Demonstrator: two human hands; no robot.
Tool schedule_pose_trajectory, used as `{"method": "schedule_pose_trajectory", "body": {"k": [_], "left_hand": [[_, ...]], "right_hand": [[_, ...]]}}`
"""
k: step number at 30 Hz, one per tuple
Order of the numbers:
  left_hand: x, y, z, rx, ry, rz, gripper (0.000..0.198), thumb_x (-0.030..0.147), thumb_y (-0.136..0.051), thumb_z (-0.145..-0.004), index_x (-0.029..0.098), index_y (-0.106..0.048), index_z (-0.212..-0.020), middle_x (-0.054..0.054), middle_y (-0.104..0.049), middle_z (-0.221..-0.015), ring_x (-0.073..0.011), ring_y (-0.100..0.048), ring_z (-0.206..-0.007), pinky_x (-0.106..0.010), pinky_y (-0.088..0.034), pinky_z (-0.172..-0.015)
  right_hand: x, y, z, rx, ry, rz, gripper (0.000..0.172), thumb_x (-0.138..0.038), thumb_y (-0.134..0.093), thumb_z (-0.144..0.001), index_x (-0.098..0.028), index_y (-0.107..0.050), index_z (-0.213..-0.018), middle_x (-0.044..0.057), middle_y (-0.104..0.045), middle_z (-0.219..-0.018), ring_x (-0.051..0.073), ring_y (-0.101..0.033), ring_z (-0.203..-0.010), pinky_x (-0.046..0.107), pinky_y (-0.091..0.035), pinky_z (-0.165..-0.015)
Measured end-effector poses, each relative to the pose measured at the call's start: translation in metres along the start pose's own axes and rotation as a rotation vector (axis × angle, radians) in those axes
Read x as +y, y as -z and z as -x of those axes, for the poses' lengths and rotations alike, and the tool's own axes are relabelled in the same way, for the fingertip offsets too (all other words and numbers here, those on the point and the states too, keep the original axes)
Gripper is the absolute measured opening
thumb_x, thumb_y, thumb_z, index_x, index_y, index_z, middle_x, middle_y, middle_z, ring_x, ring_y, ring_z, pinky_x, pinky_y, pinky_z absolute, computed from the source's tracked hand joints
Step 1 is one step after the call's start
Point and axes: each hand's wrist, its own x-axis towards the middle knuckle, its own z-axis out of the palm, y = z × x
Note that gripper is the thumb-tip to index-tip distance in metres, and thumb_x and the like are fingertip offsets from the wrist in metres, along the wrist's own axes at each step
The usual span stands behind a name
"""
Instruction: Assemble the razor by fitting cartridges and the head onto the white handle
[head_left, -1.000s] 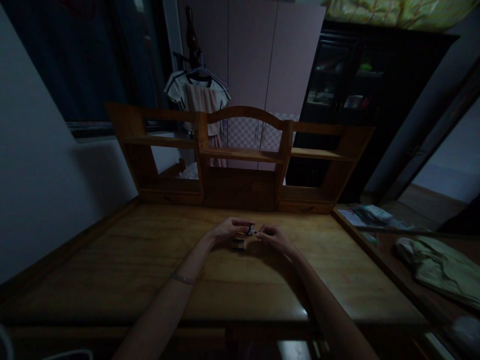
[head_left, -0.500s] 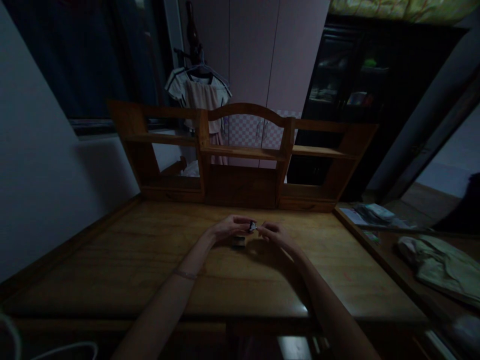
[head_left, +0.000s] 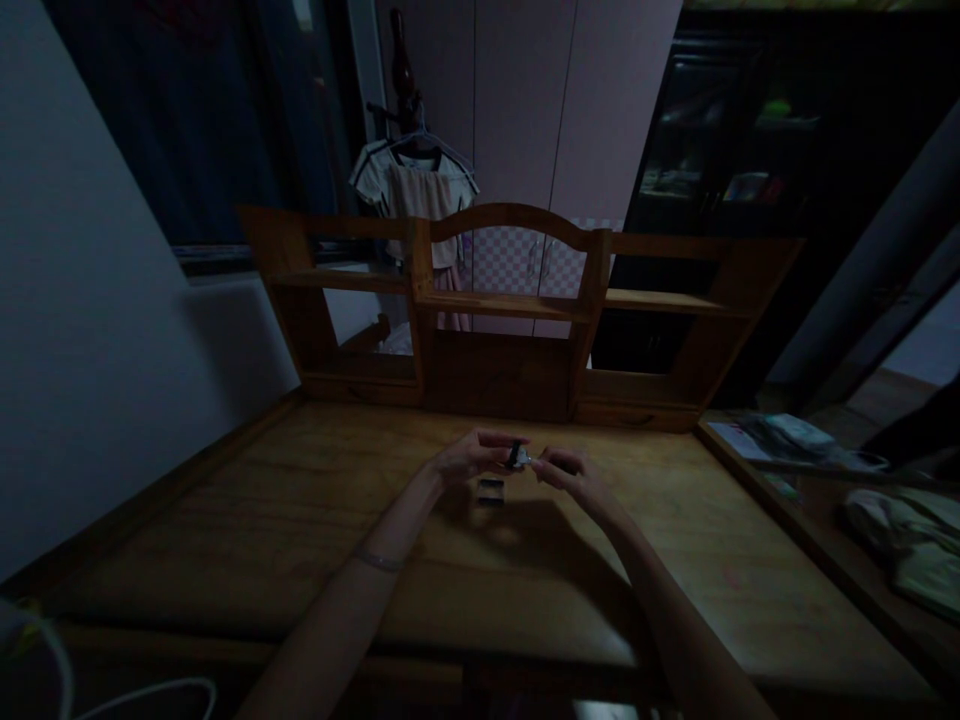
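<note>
My left hand (head_left: pixel 474 456) is closed round a small black-and-silver piece (head_left: pixel 517 456), holding it between thumb and fingers just above the desk. A thin bright stub juts from its right side towards my right hand (head_left: pixel 564 472). The fingertips of that hand are pinched together at the stub. The room is dim and the piece tiny, so its exact kind does not show. Below the hands, a small rectangular piece (head_left: pixel 491 491) with dark long edges and a paler middle lies on the wooden desk (head_left: pixel 315 520).
A wooden shelf unit (head_left: pixel 495 302) stands along the back of the desk. To the right, papers (head_left: pixel 787 438) and a pale cloth (head_left: pixel 911 540) lie on a lower surface. A white cable (head_left: pixel 150 692) curves at the lower left. Clothes (head_left: pixel 420 190) hang behind the shelf.
The view has shifted, so hands and desk appear slightly further right. Both hands keep their hold on the small piece. The rectangular piece on the desk shows more fully.
</note>
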Motion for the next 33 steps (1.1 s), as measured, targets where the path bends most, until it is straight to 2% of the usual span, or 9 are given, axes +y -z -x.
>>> {"method": "schedule_pose_trajectory", "body": {"k": [6,33], "left_hand": [[-0.002,0.0,-0.001,0.03,0.013,0.005,0.051,0.028,-0.08,-0.063,0.014,-0.066,-0.109,-0.011,-0.07,-0.092,-0.0184,-0.066,-0.079,-0.03,-0.049,-0.076],[0.0,-0.001,-0.002,0.075,0.014,-0.054,0.055,0.031,-0.08,-0.062,0.014,-0.064,-0.112,-0.011,-0.071,-0.091,-0.0198,-0.066,-0.08,-0.03,-0.05,-0.073]], "right_hand": [[0.0,-0.001,-0.001,0.008,0.013,-0.002,0.04,-0.053,-0.056,-0.081,-0.016,-0.061,-0.067,0.0,-0.049,-0.061,0.012,-0.042,-0.058,0.024,-0.029,-0.054],[0.012,-0.004,-0.002,-0.009,-0.025,-0.058,0.04,-0.053,-0.053,-0.082,-0.016,-0.06,-0.069,-0.001,-0.043,-0.06,0.011,-0.039,-0.057,0.024,-0.027,-0.053]]}}
